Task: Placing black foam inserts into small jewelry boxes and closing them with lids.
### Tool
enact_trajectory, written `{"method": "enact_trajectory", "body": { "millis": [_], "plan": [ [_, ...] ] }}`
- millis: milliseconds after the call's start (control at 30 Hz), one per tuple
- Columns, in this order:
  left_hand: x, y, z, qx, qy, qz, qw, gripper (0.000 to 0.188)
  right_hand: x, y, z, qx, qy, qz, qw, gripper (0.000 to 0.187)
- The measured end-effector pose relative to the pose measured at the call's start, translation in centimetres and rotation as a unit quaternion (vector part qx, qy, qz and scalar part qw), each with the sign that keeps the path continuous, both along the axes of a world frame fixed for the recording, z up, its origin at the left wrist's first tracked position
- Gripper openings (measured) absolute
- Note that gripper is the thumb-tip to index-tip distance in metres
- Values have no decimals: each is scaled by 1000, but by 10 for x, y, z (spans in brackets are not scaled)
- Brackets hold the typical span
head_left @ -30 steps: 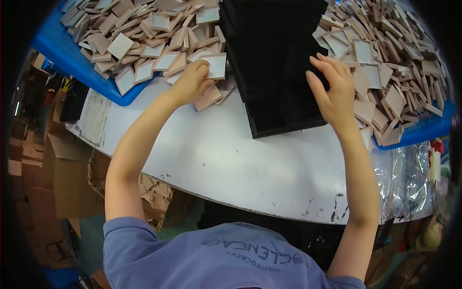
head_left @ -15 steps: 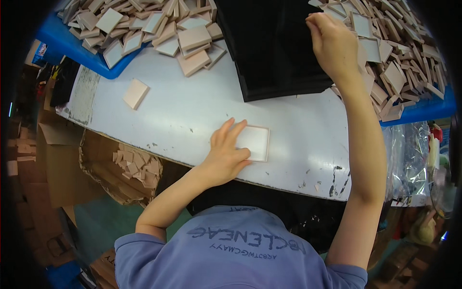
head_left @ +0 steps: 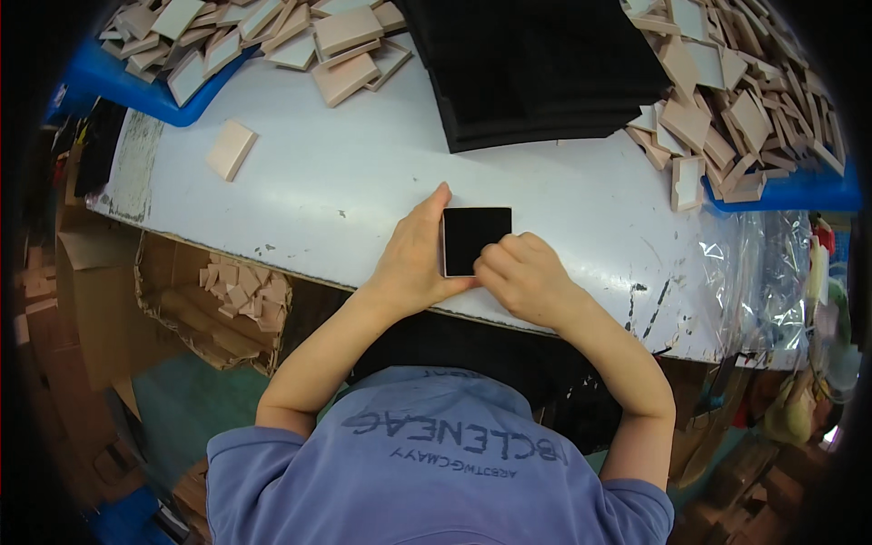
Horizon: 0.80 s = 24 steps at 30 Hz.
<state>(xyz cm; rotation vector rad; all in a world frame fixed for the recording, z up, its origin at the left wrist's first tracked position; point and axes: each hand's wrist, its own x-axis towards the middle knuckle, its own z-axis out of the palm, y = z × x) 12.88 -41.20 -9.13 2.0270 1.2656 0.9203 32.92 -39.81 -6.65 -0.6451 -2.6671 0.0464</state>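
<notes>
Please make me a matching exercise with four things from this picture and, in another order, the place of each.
1. Small square pale tray with black inside
2. Black rectangular layered sheets
3. Open brown cardboard box
4. Single pale pink rectangular box

A. Below the white table's near edge, at left
B. Lying alone, left of the hands
C. Between the left hand and right hand
D. Stacked at the table's far side

Pairs: 1-C, 2-D, 3-A, 4-B

Scuffed white table — on it, a black stack, loose pale boxes.
</notes>
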Motion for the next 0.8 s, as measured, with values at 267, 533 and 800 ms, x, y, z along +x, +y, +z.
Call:
{"method": "enact_trajectory", "body": {
  "millis": [267,533,800],
  "plan": [
    [0,1,18,46,242,-85,966,65,48,27,8,-128,131,-104,978,35],
    [6,10,30,35,255,-111,960,63,194,56,-7,157,-83,-525,832,24],
    [9,21,47,-2,273,-128,953,81,108,29,18,-580,494,-284,583,20]
  ]
}}
